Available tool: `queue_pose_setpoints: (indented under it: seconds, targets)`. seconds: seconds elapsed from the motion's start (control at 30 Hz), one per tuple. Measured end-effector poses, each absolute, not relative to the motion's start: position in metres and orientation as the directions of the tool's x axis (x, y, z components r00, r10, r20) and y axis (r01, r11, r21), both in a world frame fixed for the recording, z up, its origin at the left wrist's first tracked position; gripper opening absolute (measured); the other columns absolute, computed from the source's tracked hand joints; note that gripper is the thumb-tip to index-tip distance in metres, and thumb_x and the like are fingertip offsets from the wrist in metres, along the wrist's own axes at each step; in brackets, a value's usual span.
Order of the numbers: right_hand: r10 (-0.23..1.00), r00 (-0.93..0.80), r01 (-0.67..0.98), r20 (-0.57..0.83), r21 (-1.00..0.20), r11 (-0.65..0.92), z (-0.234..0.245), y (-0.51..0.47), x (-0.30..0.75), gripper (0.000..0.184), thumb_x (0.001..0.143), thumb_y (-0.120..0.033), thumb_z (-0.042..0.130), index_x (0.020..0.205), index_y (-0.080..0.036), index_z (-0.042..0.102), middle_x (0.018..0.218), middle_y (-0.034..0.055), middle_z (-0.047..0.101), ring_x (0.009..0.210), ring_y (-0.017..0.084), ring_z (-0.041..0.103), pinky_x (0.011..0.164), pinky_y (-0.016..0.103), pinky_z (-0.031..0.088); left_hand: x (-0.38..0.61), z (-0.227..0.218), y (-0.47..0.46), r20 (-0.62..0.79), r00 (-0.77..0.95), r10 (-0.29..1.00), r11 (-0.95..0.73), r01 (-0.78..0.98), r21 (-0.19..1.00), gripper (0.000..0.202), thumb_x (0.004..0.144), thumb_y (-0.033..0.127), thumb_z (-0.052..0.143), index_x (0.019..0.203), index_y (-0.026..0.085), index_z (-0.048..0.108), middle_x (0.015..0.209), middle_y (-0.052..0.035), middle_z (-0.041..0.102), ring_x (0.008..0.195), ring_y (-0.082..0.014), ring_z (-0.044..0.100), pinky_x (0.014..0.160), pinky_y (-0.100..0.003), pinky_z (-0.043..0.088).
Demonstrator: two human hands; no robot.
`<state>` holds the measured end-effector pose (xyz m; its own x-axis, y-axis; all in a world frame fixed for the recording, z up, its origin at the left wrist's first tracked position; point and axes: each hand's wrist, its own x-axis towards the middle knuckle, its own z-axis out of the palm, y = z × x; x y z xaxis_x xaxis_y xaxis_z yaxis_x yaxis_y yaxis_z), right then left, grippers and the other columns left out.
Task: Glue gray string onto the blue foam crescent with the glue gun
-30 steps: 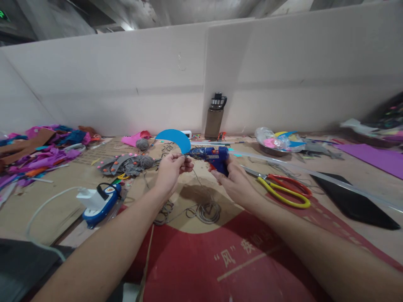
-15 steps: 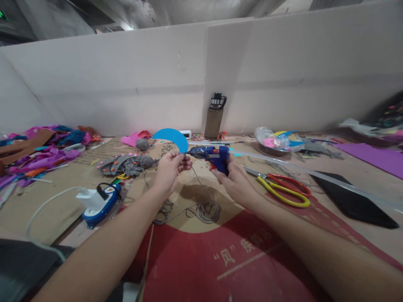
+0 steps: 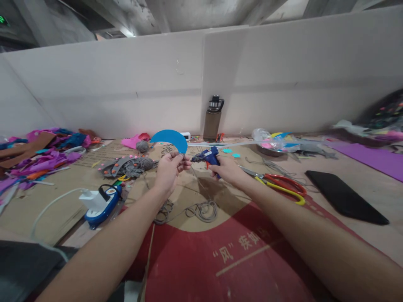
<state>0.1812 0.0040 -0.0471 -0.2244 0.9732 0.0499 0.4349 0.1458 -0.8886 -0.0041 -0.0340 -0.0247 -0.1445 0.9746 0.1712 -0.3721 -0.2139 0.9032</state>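
Observation:
Between the fingertips of my left hand (image 3: 170, 170) is the lower end of a blue crescent-shaped piece (image 3: 171, 137), which curves up and to the left. A thin grey cord (image 3: 206, 209) runs from near those fingers down to loose coils on the cardboard. My right hand (image 3: 228, 170) is wrapped round the grip of a blue hot glue gun (image 3: 209, 155). Its nozzle points left and sits close to my left fingertips; whether it touches them or the piece I cannot tell. A long clear glue stick (image 3: 252, 143) extends rightward behind the gun.
Red-and-yellow-handled scissors (image 3: 283, 184) and a black phone-like slab (image 3: 344, 195) lie to the right. A blue power strip (image 3: 103, 207) with a white plug stands left. Purple scraps (image 3: 59, 157) heap at far left. A bottle (image 3: 212, 119) stands by the white partition (image 3: 126, 84).
The glue gun has tilted, its back end swinging up and away, and the glue stick now lies further back. My left hand with the blue crescent has hardly moved.

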Motion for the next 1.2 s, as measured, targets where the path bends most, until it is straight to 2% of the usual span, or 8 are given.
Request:
queue_pose_setpoints:
  seconds: [0.2, 0.27, 0.33, 0.4, 0.47, 0.6, 0.8, 1.2]
  targets:
    - [0.869, -0.05, 0.775, 0.493, -0.53, 0.345, -0.037, 0.002, 0.176, 0.016, 0.074, -0.024, 0.06, 0.066, -0.019, 0.047, 0.088, 0.0164, 0.06, 0.097, 0.03, 0.055, 0.086, 0.047, 0.041, -0.002, -0.026, -0.035, 0.262, -0.174, 0.949, -0.291, -0.171, 0.941, 0.015, 0.075, 0.021, 0.062, 0.082, 0.016, 0.049, 0.073, -0.0031, 0.065, 0.053, -0.01, 0.059, 0.045, -0.02, 0.039]
    - [0.839, -0.094, 0.647, 0.535, -0.608, 0.46, -0.032, -0.012, 0.163, 0.008, 0.078, -0.024, 0.055, 0.078, -0.018, 0.051, 0.097, 0.0156, 0.058, 0.103, 0.028, 0.052, 0.092, 0.047, 0.039, -0.002, -0.024, -0.036, 0.321, -0.191, 0.928, -0.334, -0.042, 0.942, 0.014, 0.074, 0.023, 0.063, 0.08, 0.016, 0.052, 0.071, -0.0017, 0.064, 0.053, -0.0094, 0.056, 0.046, -0.02, 0.037]
    - [0.851, -0.223, 0.342, 0.475, -0.78, 0.525, -0.028, -0.026, 0.147, 0.015, 0.08, -0.025, 0.053, 0.093, -0.019, 0.048, 0.1, 0.0104, 0.059, 0.099, 0.021, 0.056, 0.091, 0.041, 0.042, -0.002, -0.022, -0.039, 0.405, -0.232, 0.885, -0.392, 0.099, 0.914, 0.01, 0.071, 0.02, 0.065, 0.077, 0.016, 0.057, 0.071, -0.0004, 0.062, 0.056, -0.0088, 0.054, 0.054, -0.02, 0.038]
    - [0.863, -0.341, 0.014, 0.374, -0.915, 0.402, -0.025, -0.036, 0.131, 0.021, 0.08, -0.023, 0.051, 0.099, -0.021, 0.042, 0.093, 0.0041, 0.06, 0.088, 0.015, 0.059, 0.084, 0.035, 0.047, -0.004, -0.02, -0.042, 0.481, -0.273, 0.833, -0.437, 0.21, 0.875, 0.007, 0.069, 0.017, 0.066, 0.075, 0.017, 0.062, 0.072, 0.0003, 0.061, 0.06, -0.0087, 0.052, 0.06, -0.02, 0.039]
    - [0.892, -0.356, -0.108, 0.28, -0.96, 0.258, -0.024, -0.04, 0.122, 0.024, 0.08, -0.026, 0.051, 0.101, -0.022, 0.04, 0.079, -0.002, 0.056, 0.067, 0.011, 0.056, 0.07, 0.03, 0.05, -0.005, -0.02, -0.044, 0.514, -0.296, 0.805, -0.449, 0.262, 0.854, 0.006, 0.068, 0.015, 0.066, 0.074, 0.017, 0.065, 0.073, 0.0007, 0.059, 0.061, -0.0088, 0.049, 0.061, -0.02, 0.038]
    - [0.934, -0.214, -0.015, 0.286, -0.957, 0.29, -0.025, -0.035, 0.125, 0.018, 0.077, -0.033, 0.056, 0.088, -0.02, 0.049, 0.068, -0.0049, 0.047, 0.055, 0.009, 0.043, 0.05, 0.022, 0.039, -0.003, -0.023, -0.04, 0.47, -0.263, 0.842, -0.445, 0.153, 0.882, 0.004, 0.069, 0.018, 0.066, 0.07, 0.017, 0.063, 0.069, 0.0017, 0.057, 0.061, -0.0088, 0.047, 0.061, -0.02, 0.036]
    - [0.91, -0.131, 0.076, 0.393, -0.911, 0.404, -0.026, -0.028, 0.137, 0.017, 0.078, -0.035, 0.055, 0.075, -0.019, 0.054, 0.064, -0.004, 0.047, 0.055, 0.009, 0.039, 0.051, 0.022, 0.034, 0.002, -0.028, -0.036, 0.354, -0.162, 0.921, -0.372, -0.091, 0.924, 0.011, 0.069, 0.023, 0.068, 0.071, 0.017, 0.059, 0.062, 0.004, 0.05, 0.05, -0.0063, 0.039, 0.048, -0.021, 0.03]
    - [0.935, -0.062, -0.012, 0.35, -0.937, 0.35, -0.024, -0.033, 0.137, 0.017, 0.076, -0.035, 0.058, 0.071, -0.019, 0.055, 0.066, -0.0032, 0.051, 0.057, 0.009, 0.042, 0.056, 0.025, 0.035, 0.008, -0.02, -0.042, 0.203, -0.081, 0.976, -0.219, -0.332, 0.918, 0.017, 0.063, 0.016, 0.071, 0.069, 0.014, 0.055, 0.058, 0.0043, 0.048, 0.049, -0.005, 0.041, 0.048, -0.02, 0.031]
